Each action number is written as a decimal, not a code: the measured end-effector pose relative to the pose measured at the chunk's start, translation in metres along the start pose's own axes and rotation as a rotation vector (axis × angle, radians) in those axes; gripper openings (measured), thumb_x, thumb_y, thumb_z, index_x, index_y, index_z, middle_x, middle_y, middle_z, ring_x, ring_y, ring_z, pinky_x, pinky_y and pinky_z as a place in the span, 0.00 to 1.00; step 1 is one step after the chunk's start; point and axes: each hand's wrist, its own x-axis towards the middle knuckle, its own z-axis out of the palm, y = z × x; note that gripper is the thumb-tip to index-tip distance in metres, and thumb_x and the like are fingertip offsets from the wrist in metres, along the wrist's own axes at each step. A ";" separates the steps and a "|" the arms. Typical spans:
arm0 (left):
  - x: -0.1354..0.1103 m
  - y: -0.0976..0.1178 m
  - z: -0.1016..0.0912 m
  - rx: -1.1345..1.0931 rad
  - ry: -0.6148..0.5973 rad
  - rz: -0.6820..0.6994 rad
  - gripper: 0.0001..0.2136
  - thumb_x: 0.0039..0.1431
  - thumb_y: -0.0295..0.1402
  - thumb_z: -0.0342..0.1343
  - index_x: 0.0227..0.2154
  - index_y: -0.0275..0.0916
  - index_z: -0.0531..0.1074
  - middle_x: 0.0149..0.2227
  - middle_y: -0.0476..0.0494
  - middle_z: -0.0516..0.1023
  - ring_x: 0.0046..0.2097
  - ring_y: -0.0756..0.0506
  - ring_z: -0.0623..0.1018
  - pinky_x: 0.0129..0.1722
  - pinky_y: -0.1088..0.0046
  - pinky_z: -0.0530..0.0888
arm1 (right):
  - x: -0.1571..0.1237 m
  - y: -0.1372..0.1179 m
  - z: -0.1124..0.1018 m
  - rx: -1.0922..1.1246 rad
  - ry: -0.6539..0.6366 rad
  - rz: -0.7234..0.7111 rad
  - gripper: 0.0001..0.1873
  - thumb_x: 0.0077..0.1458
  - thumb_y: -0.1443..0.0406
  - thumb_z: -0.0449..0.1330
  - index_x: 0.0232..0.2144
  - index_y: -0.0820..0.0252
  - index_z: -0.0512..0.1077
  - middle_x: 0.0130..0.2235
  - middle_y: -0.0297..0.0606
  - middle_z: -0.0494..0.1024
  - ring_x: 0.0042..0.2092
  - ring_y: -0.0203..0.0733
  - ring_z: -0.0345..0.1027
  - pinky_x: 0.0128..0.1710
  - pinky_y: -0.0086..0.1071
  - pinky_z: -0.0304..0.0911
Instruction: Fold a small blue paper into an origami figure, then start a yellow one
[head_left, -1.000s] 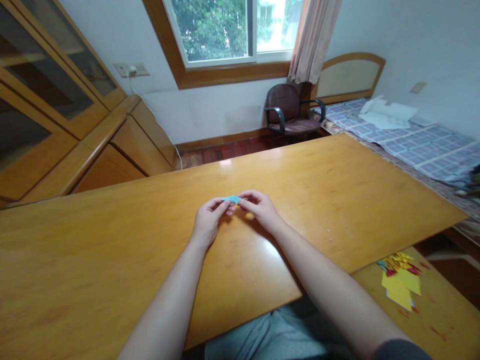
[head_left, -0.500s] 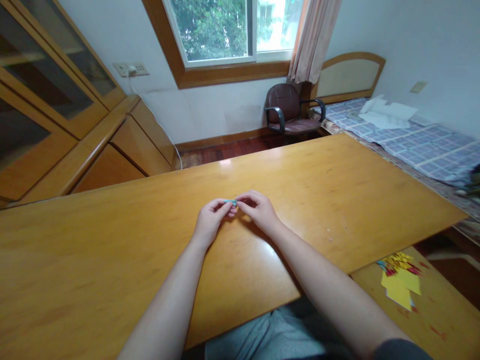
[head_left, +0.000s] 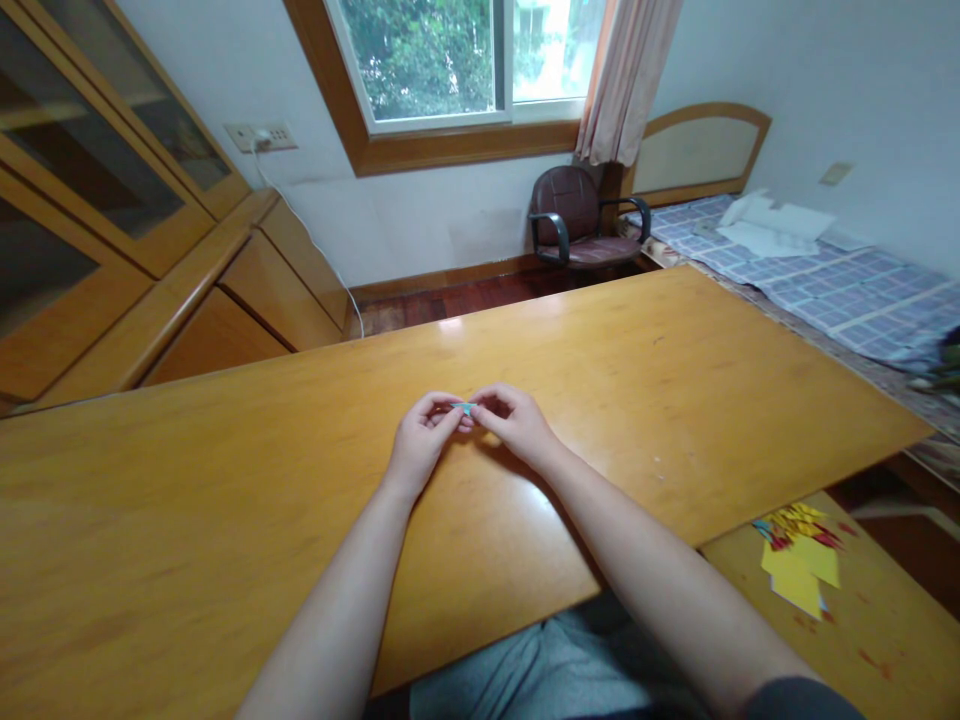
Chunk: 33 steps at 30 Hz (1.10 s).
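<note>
My left hand (head_left: 420, 443) and my right hand (head_left: 514, 423) meet over the middle of a wide wooden table (head_left: 225, 480). Both pinch a small folded piece of light blue paper (head_left: 466, 408) between their fingertips, just above the tabletop. Only a sliver of the paper shows between the fingers; the rest is hidden by them. Both forearms reach in from the near edge.
A lower wooden surface at the near right holds a pile of yellow, red and blue paper pieces (head_left: 799, 560). Beyond the table stand a dark office chair (head_left: 577, 225), a bed with a checked cover (head_left: 840, 285) and wooden cabinets (head_left: 135, 230) on the left.
The blue paper has been pressed smaller between my fingers, so less of it shows. Both hands have closed in on each other and sunk slightly toward the table.
</note>
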 end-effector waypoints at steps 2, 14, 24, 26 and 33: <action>0.000 0.001 0.001 0.005 0.000 -0.004 0.16 0.48 0.41 0.66 0.34 0.37 0.71 0.31 0.47 0.79 0.31 0.46 0.79 0.36 0.70 0.77 | 0.000 0.001 0.000 -0.013 -0.003 0.000 0.07 0.54 0.61 0.62 0.33 0.59 0.76 0.31 0.35 0.76 0.33 0.37 0.68 0.34 0.30 0.63; 0.000 -0.003 -0.002 -0.084 -0.036 -0.062 0.12 0.49 0.37 0.64 0.33 0.38 0.69 0.29 0.48 0.79 0.30 0.47 0.80 0.35 0.70 0.77 | 0.000 -0.009 -0.003 -0.125 0.001 -0.076 0.04 0.54 0.66 0.61 0.29 0.58 0.76 0.30 0.34 0.76 0.33 0.37 0.68 0.34 0.30 0.62; -0.001 0.001 -0.002 -0.182 -0.019 -0.116 0.12 0.48 0.35 0.64 0.33 0.37 0.69 0.28 0.48 0.79 0.27 0.49 0.79 0.32 0.73 0.77 | -0.001 -0.005 -0.007 -0.212 -0.017 -0.169 0.05 0.56 0.66 0.61 0.32 0.56 0.78 0.31 0.35 0.77 0.33 0.38 0.69 0.34 0.31 0.63; -0.002 0.002 -0.001 -0.186 -0.033 -0.122 0.13 0.48 0.35 0.65 0.33 0.37 0.69 0.28 0.48 0.79 0.28 0.49 0.79 0.33 0.73 0.76 | -0.002 -0.006 -0.007 -0.214 -0.014 -0.178 0.05 0.56 0.67 0.61 0.32 0.56 0.78 0.30 0.35 0.77 0.33 0.38 0.69 0.35 0.31 0.63; 0.000 0.004 -0.001 -0.189 -0.079 -0.166 0.13 0.46 0.36 0.68 0.32 0.36 0.73 0.28 0.47 0.79 0.30 0.50 0.78 0.33 0.76 0.75 | -0.002 -0.007 -0.006 -0.221 -0.011 -0.176 0.05 0.57 0.66 0.60 0.33 0.56 0.78 0.33 0.35 0.79 0.34 0.39 0.70 0.36 0.32 0.63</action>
